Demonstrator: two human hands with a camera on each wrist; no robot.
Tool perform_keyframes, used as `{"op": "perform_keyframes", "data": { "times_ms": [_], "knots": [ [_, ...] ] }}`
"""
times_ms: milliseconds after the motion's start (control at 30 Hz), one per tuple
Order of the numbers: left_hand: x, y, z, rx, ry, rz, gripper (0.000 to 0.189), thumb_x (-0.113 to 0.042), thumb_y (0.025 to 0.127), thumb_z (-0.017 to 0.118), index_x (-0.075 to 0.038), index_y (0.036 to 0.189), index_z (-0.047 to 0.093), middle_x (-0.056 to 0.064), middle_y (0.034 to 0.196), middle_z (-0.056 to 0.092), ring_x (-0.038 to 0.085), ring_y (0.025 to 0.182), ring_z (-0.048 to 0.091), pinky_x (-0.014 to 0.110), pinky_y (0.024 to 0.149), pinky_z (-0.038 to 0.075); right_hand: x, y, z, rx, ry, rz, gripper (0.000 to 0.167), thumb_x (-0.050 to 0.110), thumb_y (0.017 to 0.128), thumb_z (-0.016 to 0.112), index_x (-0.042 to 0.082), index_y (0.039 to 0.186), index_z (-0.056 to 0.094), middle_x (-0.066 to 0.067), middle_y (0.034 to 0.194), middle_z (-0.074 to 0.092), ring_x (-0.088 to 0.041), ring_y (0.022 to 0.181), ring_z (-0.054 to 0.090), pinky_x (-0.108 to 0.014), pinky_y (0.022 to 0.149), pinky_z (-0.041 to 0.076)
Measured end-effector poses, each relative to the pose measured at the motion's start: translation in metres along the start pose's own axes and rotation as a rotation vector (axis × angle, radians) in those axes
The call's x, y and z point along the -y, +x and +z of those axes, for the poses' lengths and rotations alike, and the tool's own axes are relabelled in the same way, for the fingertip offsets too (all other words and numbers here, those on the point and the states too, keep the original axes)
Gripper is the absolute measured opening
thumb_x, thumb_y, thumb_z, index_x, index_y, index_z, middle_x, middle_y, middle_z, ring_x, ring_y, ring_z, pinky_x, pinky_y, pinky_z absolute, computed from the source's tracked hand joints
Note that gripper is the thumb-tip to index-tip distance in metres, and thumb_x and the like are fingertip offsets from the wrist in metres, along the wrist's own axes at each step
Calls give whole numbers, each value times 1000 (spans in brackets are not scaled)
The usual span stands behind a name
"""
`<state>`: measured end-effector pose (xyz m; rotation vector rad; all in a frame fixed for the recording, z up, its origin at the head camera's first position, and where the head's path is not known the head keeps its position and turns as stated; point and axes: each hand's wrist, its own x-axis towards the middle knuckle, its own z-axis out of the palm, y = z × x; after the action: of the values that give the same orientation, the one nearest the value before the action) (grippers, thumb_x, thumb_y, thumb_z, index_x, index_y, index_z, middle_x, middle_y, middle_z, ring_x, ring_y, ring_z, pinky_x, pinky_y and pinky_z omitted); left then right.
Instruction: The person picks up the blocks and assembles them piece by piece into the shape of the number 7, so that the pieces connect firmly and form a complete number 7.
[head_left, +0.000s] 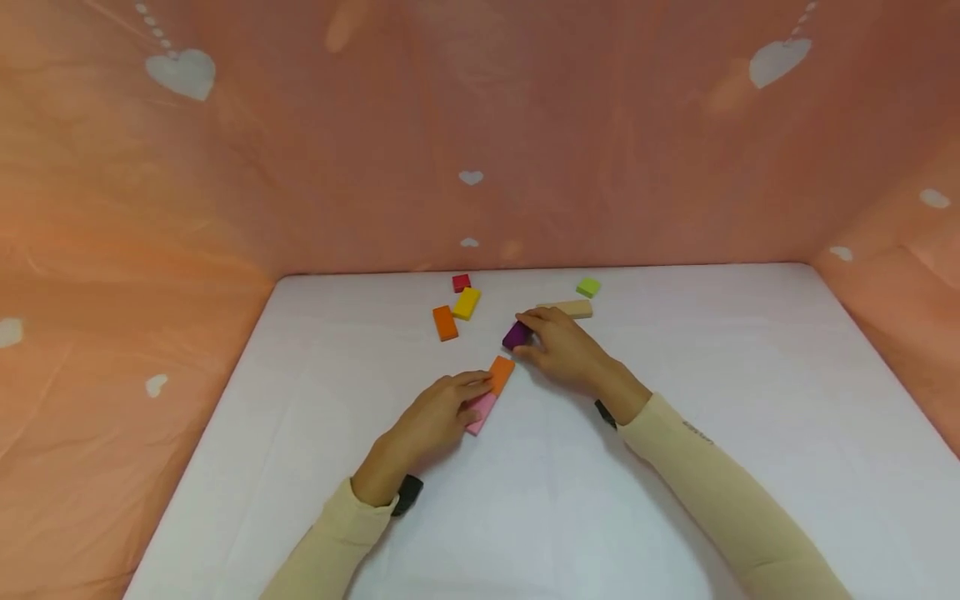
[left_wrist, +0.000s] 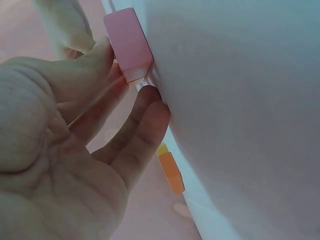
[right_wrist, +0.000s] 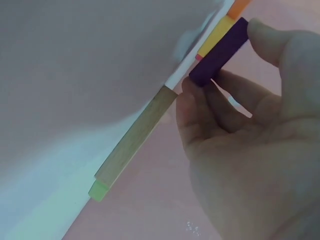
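Observation:
My left hand (head_left: 435,417) pinches a pink block (head_left: 482,412) between thumb and fingers on the white surface. An orange block (head_left: 502,373) lies end to end with the pink one, in one slanting line, my fingertips reaching its near part. Just beyond that line, my right hand (head_left: 564,348) grips a purple block (head_left: 514,336). In the right wrist view the purple block (right_wrist: 219,52) sits between thumb and fingertips. The left wrist view shows the thumb against the pink block (left_wrist: 129,40); the fingers' contact behind it is partly hidden.
Left of the purple block lie another orange block (head_left: 446,323), a yellow block (head_left: 467,303) and a small red block (head_left: 461,283). Behind my right hand are a plain wooden block (head_left: 576,309) and a light green block (head_left: 588,287). Peach cloth (head_left: 480,125) with hearts borders the table (head_left: 300,400).

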<state>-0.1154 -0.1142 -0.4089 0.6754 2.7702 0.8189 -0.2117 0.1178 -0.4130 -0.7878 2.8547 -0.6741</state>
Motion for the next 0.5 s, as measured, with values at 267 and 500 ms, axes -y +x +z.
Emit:
{"op": "perform_keyframes", "data": {
  "times_ms": [267, 500],
  "knots": [
    [1, -1, 1, 11, -5, -12, 46, -9, 94, 66, -7, 139, 58, 4, 150, 52, 29, 137, 50, 46, 117, 37, 0, -1, 2, 9, 25, -12, 63, 41, 97, 61, 5, 147, 47, -15, 153, 45, -33, 145, 37, -49, 122, 27],
    [3, 0, 1, 5, 6, -1, 45, -10, 94, 66, -7, 139, 58, 5, 149, 53, 28, 137, 50, 46, 116, 38, 0, -2, 2, 6, 26, -5, 62, 41, 98, 61, 7, 148, 47, -14, 153, 46, -33, 147, 35, -49, 123, 25]
  ]
}}
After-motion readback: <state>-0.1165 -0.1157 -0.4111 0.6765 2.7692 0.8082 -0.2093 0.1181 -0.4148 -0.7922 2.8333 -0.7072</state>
